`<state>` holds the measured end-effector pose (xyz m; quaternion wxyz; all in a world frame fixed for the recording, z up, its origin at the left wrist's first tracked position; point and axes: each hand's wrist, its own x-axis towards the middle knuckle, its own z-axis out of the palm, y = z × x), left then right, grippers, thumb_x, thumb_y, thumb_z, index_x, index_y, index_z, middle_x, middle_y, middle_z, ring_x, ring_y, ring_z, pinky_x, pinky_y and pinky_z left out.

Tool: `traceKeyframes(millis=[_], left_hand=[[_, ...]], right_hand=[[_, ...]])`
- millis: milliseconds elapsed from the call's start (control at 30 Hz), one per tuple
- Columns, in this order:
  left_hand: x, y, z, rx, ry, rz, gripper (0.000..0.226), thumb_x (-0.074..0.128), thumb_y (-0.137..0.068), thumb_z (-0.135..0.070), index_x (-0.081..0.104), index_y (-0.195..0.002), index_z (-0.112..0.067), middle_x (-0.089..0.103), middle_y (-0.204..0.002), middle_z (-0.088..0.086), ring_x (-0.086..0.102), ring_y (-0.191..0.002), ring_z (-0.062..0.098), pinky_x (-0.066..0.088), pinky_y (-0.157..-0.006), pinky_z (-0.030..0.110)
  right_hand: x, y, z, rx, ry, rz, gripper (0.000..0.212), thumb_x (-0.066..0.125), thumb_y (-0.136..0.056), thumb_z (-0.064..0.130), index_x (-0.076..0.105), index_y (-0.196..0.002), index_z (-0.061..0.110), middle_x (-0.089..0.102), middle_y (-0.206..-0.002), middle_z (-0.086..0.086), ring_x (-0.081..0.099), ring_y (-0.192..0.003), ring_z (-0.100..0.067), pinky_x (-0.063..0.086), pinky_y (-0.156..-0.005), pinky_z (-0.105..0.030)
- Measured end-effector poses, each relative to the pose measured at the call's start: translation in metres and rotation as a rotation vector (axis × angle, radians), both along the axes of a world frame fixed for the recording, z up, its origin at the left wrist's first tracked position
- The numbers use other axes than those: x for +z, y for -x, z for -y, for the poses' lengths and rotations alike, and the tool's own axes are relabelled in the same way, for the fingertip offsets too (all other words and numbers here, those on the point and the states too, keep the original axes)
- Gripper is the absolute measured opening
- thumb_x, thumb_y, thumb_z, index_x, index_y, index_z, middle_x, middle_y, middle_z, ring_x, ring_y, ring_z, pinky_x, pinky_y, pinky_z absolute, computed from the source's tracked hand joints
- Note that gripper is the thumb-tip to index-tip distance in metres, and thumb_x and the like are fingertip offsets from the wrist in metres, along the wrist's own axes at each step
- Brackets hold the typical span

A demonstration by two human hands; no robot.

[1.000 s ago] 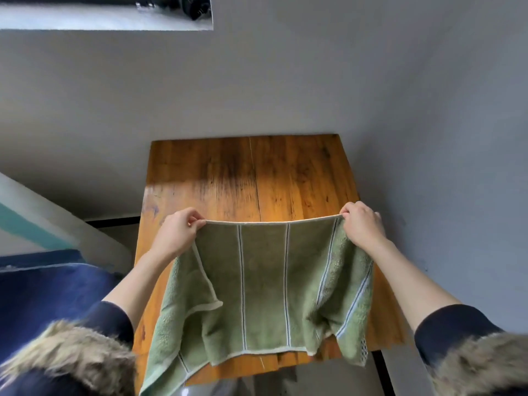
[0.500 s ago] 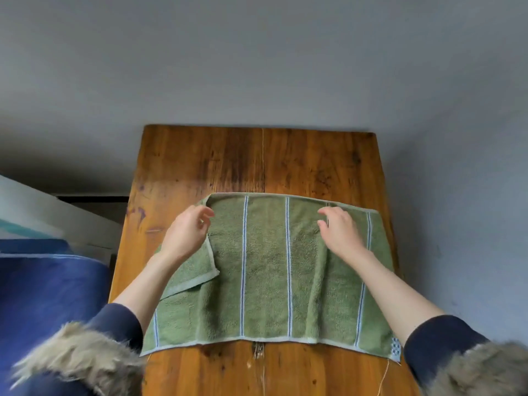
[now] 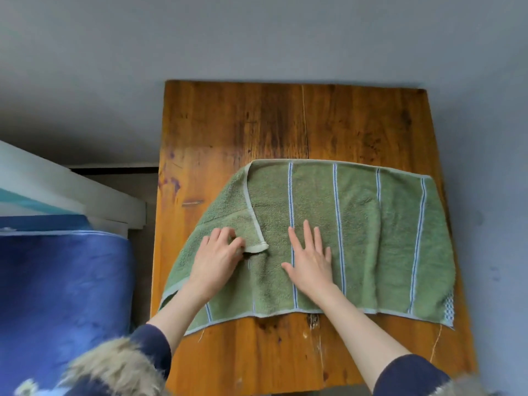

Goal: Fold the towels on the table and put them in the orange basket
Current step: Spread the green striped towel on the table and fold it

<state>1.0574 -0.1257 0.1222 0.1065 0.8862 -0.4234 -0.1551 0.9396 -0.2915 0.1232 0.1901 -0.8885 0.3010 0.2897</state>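
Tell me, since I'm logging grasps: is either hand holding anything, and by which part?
The left hand pinches the green towel at its folded-over corner flap. The right hand lies flat on the towel, holding nothing.

My sleeves [image 3: 153, 342] are dark navy, pushed up my forearms, and tan fur trim [image 3: 117, 370] edges my jacket.
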Motion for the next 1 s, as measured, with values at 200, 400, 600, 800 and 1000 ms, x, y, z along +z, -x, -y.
traceKeyframes(millis=[200, 400, 600, 800, 1000], left_hand=[[0.018, -0.051, -0.024, 0.514, 0.335, -0.454, 0.004, 0.06, -0.09, -0.021, 0.063, -0.089, -0.02, 0.063, -0.082, -0.008, 0.056, -0.074, 0.006, 0.041, -0.066, 0.009], [0.022, -0.144, -0.06, 0.831, 0.364, -0.399, 0.008, 0.059, -0.089, -0.022, 0.065, -0.095, -0.02, 0.068, -0.098, 0.002, 0.057, -0.084, 0.01, 0.038, -0.079, 0.022], [0.009, -0.129, -0.059, 0.572, 0.212, -0.087, 0.038, 0.057, -0.089, -0.018, 0.051, -0.124, -0.005, 0.05, -0.127, 0.02, 0.044, -0.118, 0.034, 0.036, -0.099, 0.044], [-0.029, -0.09, -0.04, -0.02, -0.148, -0.033, 0.085, 0.036, -0.081, -0.072, -0.002, -0.148, -0.037, -0.022, -0.153, 0.002, -0.024, -0.14, 0.031, -0.009, -0.111, 0.06], [-0.047, -0.125, -0.021, -0.08, -0.236, 0.0, 0.098, 0.015, -0.061, -0.091, -0.023, -0.139, -0.043, -0.028, -0.152, -0.002, -0.029, -0.137, 0.029, -0.016, -0.103, 0.067]], right_hand=[[0.003, -0.005, -0.007, -0.038, 0.046, -0.043, 0.085, 0.057, -0.09, 0.038, -0.003, -0.149, 0.03, -0.022, -0.156, -0.004, -0.018, -0.143, -0.027, 0.009, -0.114, -0.055], [0.007, -0.01, -0.014, -0.071, 0.055, -0.038, 0.083, 0.057, -0.089, 0.039, 0.001, -0.15, 0.028, -0.02, -0.156, -0.003, -0.015, -0.144, -0.027, 0.011, -0.115, -0.053], [0.005, -0.01, -0.028, 0.008, 0.09, 0.022, 0.082, 0.049, -0.089, 0.054, -0.002, -0.149, 0.031, -0.021, -0.156, 0.0, -0.02, -0.143, -0.023, 0.005, -0.114, -0.055], [-0.008, -0.031, -0.055, 0.343, 0.141, -0.021, 0.108, 0.05, -0.072, 0.076, -0.028, -0.136, 0.037, -0.04, -0.146, -0.001, -0.039, -0.133, -0.027, -0.011, -0.106, -0.064], [-0.02, -0.034, -0.069, 0.36, 0.121, -0.046, 0.118, 0.049, -0.064, 0.082, -0.037, -0.131, 0.036, -0.045, -0.143, -0.003, -0.041, -0.131, -0.03, -0.015, -0.102, -0.066]])
